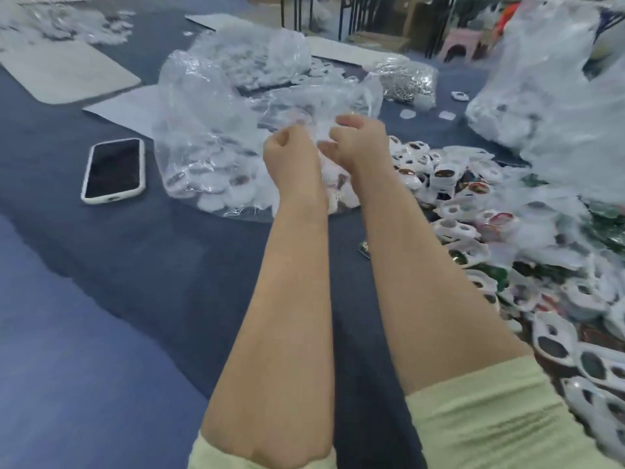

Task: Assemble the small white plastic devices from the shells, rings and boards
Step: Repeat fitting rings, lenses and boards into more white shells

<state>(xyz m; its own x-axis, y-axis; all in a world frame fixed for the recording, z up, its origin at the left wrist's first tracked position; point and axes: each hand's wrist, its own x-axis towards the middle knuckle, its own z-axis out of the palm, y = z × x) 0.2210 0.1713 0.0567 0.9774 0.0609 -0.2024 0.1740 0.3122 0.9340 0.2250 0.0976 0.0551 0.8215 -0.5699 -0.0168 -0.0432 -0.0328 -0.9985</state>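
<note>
Two bare hands meet above the middle of a blue-covered table. The left hand and right hand are both curled tight, each pinching the crumpled film of a clear bag that holds round white pieces. White shells lie heaped from three to five o'clock of the hands. A pouch of shiny rings sits at one o'clock, a big sack of white parts at two o'clock, and a phone lies face up at nine o'clock.
</note>
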